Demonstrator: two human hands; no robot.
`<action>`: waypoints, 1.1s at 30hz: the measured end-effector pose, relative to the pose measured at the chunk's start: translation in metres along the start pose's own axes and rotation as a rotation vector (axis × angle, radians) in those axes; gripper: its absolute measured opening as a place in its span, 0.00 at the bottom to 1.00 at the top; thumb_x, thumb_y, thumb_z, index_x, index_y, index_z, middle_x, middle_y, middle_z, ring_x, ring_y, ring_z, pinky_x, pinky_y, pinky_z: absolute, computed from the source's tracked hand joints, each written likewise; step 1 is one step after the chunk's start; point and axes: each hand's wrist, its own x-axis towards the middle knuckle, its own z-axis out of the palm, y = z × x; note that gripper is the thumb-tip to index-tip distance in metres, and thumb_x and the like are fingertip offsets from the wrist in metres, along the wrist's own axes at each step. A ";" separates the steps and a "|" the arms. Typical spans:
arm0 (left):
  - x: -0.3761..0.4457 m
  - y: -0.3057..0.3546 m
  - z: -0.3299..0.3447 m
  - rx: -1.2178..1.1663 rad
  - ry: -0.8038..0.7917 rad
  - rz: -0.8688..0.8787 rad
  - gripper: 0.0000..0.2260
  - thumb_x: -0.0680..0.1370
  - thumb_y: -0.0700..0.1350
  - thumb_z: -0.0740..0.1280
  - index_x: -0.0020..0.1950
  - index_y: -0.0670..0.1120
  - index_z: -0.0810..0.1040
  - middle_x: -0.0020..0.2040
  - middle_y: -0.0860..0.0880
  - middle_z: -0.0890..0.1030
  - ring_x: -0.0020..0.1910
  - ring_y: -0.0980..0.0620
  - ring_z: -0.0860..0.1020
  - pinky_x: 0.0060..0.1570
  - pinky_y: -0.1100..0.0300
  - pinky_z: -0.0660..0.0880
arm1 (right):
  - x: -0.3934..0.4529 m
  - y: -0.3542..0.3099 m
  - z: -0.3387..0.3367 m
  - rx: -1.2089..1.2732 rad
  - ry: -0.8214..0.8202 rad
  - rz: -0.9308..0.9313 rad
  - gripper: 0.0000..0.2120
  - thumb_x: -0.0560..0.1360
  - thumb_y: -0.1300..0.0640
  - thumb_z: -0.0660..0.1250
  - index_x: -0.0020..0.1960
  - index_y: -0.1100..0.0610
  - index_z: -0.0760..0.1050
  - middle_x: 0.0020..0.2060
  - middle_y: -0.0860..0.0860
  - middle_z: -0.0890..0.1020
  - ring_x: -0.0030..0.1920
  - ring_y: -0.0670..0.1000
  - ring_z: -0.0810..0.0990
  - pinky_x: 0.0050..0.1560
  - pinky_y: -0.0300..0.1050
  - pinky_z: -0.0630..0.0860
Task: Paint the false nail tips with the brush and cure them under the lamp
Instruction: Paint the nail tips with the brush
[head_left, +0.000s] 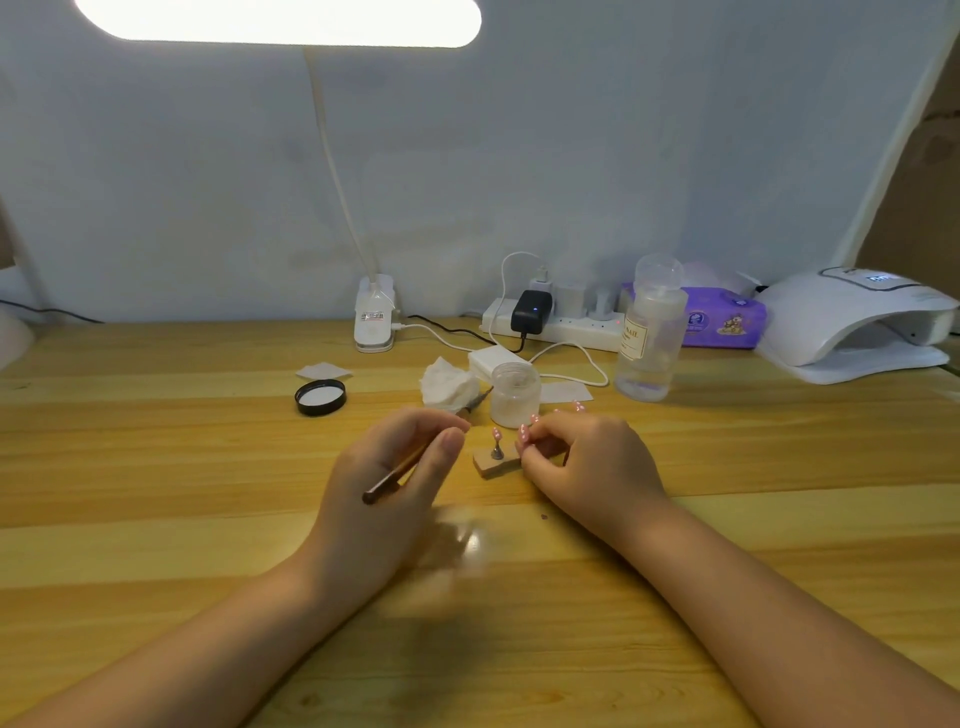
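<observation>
A small tan block (496, 465) sits on the wooden worktop (156, 467) between the two hands, and one pink false nail tip (497, 433) stands on a little metal post rising from it. More pink tips (578, 406) peep out above the right hand (592, 457), but that hand covers the rest of the block, so how many there are and how they are fixed is hard to make out. The right hand's fingers are curled in and pinch the block's near end.

The left hand (395, 467) pinches a brush (415, 457) between thumb and fingers; its dark handle end sticks out toward the wrist, and the bristle end points off toward a crumpled white tissue (447, 384), blurred where it meets it.

Just behind the block stands an open clear jar (515, 395), its contents cloudy and unclear. Its black lid (321, 397) lies upturned to the left. A tall clear bottle (652, 332) stands to the right, its label only partly readable. Farther right is the white curing lamp (857, 327), cut off by the frame edge. Against the wall lie a power strip (556, 325) with plugs, a purple pack of wipes (724, 319) half hidden by the bottle, and a clip-on desk lamp (375, 312) whose glowing head is cropped at the top.
</observation>
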 end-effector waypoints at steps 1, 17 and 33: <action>0.002 0.002 0.000 -0.011 0.014 0.015 0.07 0.75 0.50 0.65 0.50 0.51 0.80 0.44 0.56 0.83 0.46 0.56 0.81 0.47 0.66 0.77 | 0.000 0.000 0.000 0.007 0.001 0.005 0.06 0.74 0.51 0.67 0.45 0.50 0.82 0.36 0.46 0.83 0.38 0.48 0.79 0.40 0.48 0.77; 0.092 0.028 -0.004 0.161 0.118 -0.116 0.06 0.74 0.40 0.66 0.39 0.45 0.82 0.33 0.47 0.82 0.37 0.47 0.81 0.42 0.46 0.79 | 0.002 0.003 0.000 0.094 -0.084 -0.015 0.03 0.73 0.50 0.68 0.45 0.47 0.80 0.35 0.40 0.81 0.34 0.38 0.74 0.37 0.38 0.73; 0.118 0.002 0.046 0.399 -0.003 -0.222 0.08 0.78 0.44 0.64 0.43 0.42 0.79 0.35 0.49 0.78 0.34 0.55 0.73 0.32 0.63 0.69 | 0.005 0.006 0.006 0.108 -0.061 -0.009 0.04 0.73 0.49 0.69 0.45 0.48 0.81 0.37 0.43 0.83 0.34 0.41 0.74 0.38 0.40 0.73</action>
